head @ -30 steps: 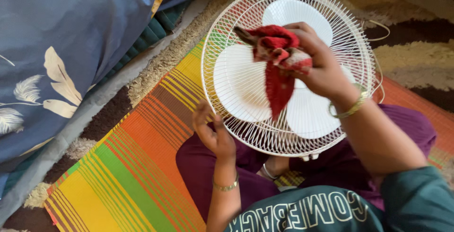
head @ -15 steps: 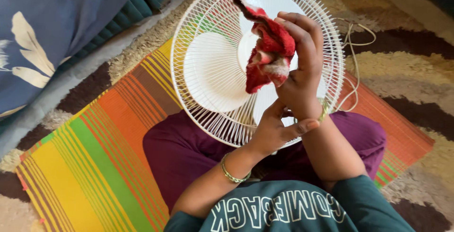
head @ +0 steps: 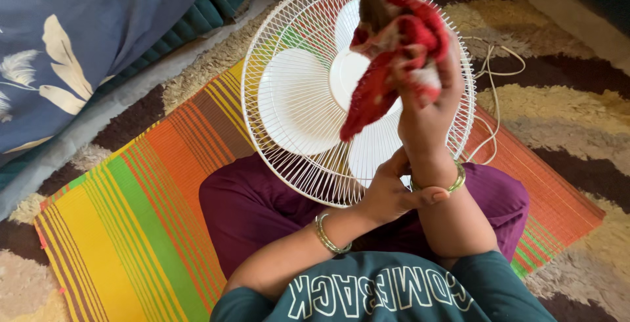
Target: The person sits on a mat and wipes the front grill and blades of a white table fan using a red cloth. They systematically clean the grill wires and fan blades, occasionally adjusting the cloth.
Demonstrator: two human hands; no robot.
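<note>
A white fan point(head: 298, 92) with a round wire guard and white blades lies face up across my lap on a striped mat. My right hand point(head: 426, 108) is raised over the fan's centre, gripping a bunched red cloth point(head: 390, 56) with pale patches; a tail of it hangs down over the blades. My left hand point(head: 390, 194) wraps its fingers around my right wrist, just below a gold bangle point(head: 449, 183), close to the near rim of the guard. The left wrist wears a bangle too.
The bright striped mat point(head: 151, 210) lies on a shaggy brown and cream rug point(head: 577, 92). A blue bedcover with a pale leaf print point(head: 85, 46) hangs at upper left. The fan's white cord point(head: 495, 79) trails on the rug at right.
My left hand left the guard's near rim and took hold of my right wrist. The right hand lifted the red cloth higher and turned it over the fan.
</note>
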